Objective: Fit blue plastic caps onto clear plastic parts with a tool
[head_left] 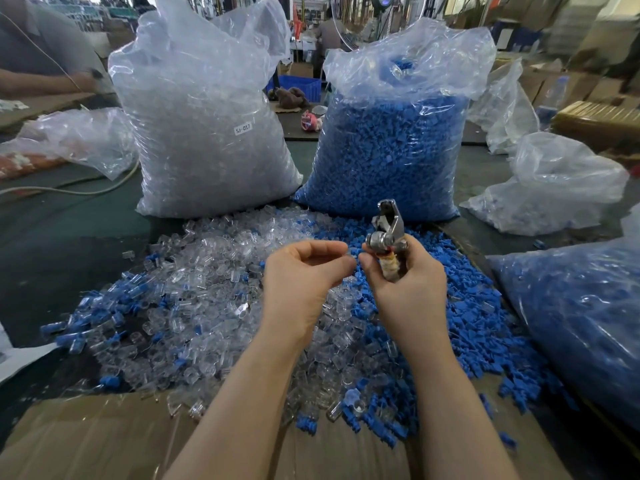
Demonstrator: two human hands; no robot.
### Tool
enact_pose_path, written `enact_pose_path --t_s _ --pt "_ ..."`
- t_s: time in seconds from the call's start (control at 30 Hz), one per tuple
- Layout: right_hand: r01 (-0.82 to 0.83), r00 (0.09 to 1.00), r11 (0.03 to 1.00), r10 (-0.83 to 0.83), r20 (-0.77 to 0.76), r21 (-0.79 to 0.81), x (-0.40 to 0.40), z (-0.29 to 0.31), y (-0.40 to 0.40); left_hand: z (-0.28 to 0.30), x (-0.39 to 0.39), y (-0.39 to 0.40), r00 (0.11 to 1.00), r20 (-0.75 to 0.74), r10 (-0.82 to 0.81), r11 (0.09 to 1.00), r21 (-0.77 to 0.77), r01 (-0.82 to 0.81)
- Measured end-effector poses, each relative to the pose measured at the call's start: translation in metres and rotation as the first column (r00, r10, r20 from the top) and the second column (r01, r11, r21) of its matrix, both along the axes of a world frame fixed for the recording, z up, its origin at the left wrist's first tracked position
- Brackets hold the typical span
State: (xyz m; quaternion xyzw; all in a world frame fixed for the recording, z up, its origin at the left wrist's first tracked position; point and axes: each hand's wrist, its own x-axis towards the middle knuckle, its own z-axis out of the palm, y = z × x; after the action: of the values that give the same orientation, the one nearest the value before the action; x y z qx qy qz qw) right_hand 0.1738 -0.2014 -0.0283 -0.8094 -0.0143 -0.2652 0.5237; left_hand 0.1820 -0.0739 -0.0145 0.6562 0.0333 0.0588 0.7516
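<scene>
My right hand (pixel 405 285) grips tool (pixel 387 233), jaws up. Left hand (pixel 304 271) curled, pinching something small at fingertips, likely clear part; cannot confirm. Step: joining pieces over mixed pile (pixel 214 299). Next: seat assembly in jaws, squeeze.

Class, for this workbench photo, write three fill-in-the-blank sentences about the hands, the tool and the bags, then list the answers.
1. The metal tool is gripped by the ____ hand.
2. The bag standing behind the tool is full of ____ caps.
3. The white label is on the bag of ____ parts.

Answers: right; blue; clear
</scene>
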Motion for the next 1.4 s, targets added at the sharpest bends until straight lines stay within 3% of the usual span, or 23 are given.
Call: enact_pose_path --t_s 0.13,0.5,0.97,1.4 --pt "0.016 1.0 1.0 -0.016 -0.012 -0.023 0.0 -0.001 0.001 0.001 -0.002 -0.002 0.999 0.031 0.005 1.0 0.028 -0.006" --pt "-0.092 0.988 0.982 0.111 -0.111 0.165 0.002 0.001 -0.003 0.005 -0.005 -0.003 0.997 0.076 0.032 0.994 0.104 -0.039" --pt "-0.161 0.967 0.975 0.187 -0.175 0.153 -0.001 0.003 -0.004 0.001 -0.003 -0.001 0.987 0.142 0.076 0.965 0.237 -0.108" --pt "-0.318 0.905 0.936 0.252 -0.343 -0.151 0.002 0.0 -0.014 0.003 0.002 0.016 0.987 0.161 -0.016 0.983 0.182 -0.013"
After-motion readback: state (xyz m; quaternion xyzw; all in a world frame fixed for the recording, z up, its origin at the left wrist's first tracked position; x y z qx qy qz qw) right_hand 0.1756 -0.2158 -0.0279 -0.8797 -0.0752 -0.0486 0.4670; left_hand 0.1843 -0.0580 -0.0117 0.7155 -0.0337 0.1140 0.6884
